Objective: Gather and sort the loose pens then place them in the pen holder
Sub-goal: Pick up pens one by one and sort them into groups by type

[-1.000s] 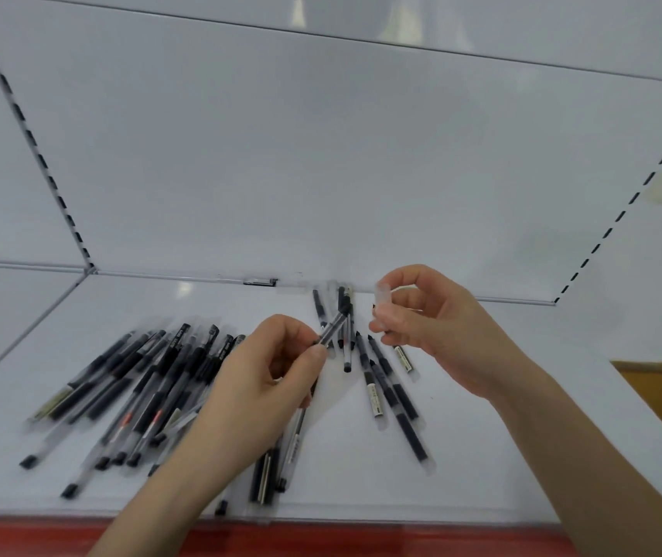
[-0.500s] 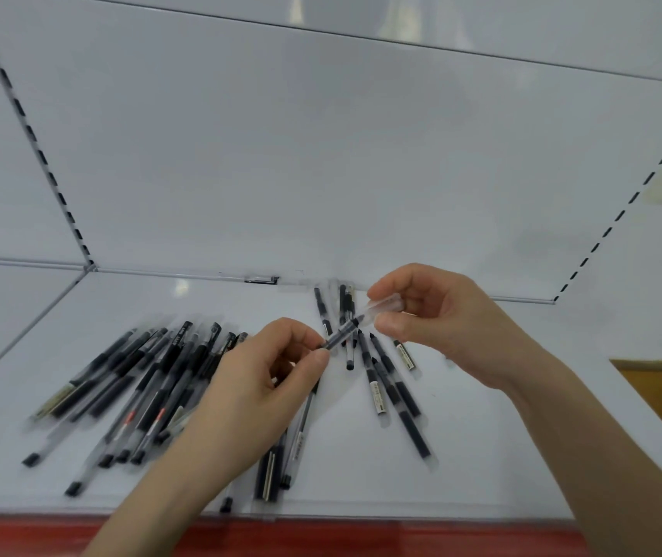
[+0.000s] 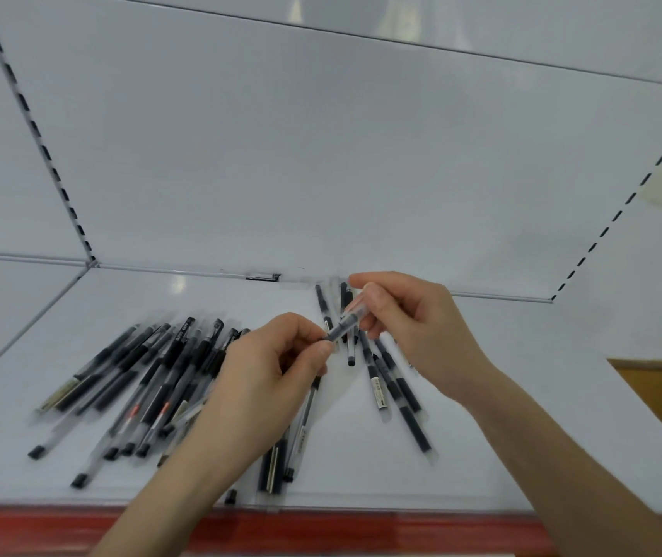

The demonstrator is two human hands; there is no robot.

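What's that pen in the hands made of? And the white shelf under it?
The held pen looks like plastic: a see-through, shiny cap and barrel, with a dark matte grip that may be rubbery. The white shelf looks like painted metal, smooth and a bit glossy, since it reflects light near the back; I can't be sure.

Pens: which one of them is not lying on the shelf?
The pen held up between both hands: the left hand pinches its dark end, the right hand its clear cap. All the other pens lie on the white shelf.
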